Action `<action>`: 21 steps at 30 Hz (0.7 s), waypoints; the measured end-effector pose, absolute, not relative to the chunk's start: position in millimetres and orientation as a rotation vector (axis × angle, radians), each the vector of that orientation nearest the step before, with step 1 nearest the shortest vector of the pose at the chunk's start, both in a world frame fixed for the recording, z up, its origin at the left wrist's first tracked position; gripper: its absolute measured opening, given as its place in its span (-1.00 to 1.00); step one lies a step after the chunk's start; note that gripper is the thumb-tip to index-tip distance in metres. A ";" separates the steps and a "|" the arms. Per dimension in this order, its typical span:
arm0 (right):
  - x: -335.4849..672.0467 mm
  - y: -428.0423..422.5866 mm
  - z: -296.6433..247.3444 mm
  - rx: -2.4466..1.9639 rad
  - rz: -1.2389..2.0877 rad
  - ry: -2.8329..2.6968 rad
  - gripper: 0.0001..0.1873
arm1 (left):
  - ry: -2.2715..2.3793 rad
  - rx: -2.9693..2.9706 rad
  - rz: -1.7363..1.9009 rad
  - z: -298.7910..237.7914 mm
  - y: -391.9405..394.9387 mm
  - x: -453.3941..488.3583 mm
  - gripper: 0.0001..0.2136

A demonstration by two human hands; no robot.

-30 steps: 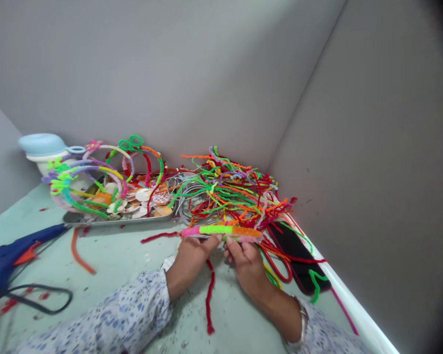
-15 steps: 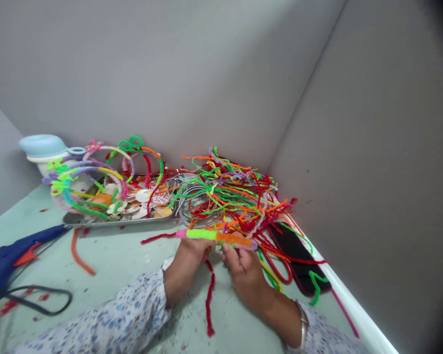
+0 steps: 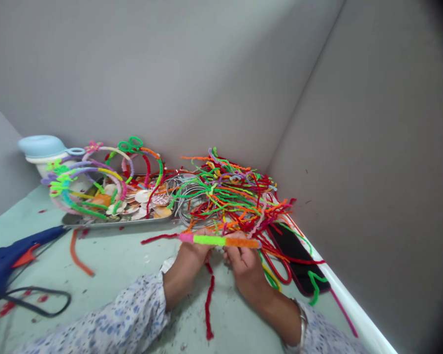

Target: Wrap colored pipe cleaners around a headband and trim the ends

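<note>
A headband wrapped in fuzzy pipe cleaner point(image 3: 210, 240), pink, lime green and orange in turn, is held level, its edge towards me. My left hand point(image 3: 192, 254) is closed around it at the green part, fingertips mostly hidden. My right hand point(image 3: 246, 265) pinches it under the orange part, thumb and fingers pressed together. Below the hands a red pipe cleaner point(image 3: 209, 307) lies on the table, its upper end near my left fingers. Another red pipe cleaner point(image 3: 158, 238) sticks out left of the band's pink end.
Several finished headbands point(image 3: 114, 172) stand in a metal tray point(image 3: 110, 224) among shells point(image 3: 142, 196). Behind my hands lies a heap of colourful pipe cleaners point(image 3: 232, 191) with bare metal hoops point(image 3: 186, 206). A blue glue gun point(image 3: 18, 250) is left, a phone point(image 3: 297, 263) right, a lidded cup point(image 3: 42, 150) far left.
The headband has shifted slightly right and turned in my hands, so the lilac end at the right shows less. Both hands keep their hold, almost in place.
</note>
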State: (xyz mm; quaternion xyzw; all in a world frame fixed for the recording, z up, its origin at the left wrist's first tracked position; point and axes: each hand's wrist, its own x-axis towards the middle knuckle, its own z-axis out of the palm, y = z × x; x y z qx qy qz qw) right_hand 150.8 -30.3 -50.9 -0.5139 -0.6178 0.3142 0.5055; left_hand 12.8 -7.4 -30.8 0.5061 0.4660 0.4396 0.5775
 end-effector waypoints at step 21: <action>149.3 -25.3 -49.2 -1.186 1.118 -1.150 -0.69 | 1.146 1.741 1.219 -26.5 -4.5 10.5 -0.92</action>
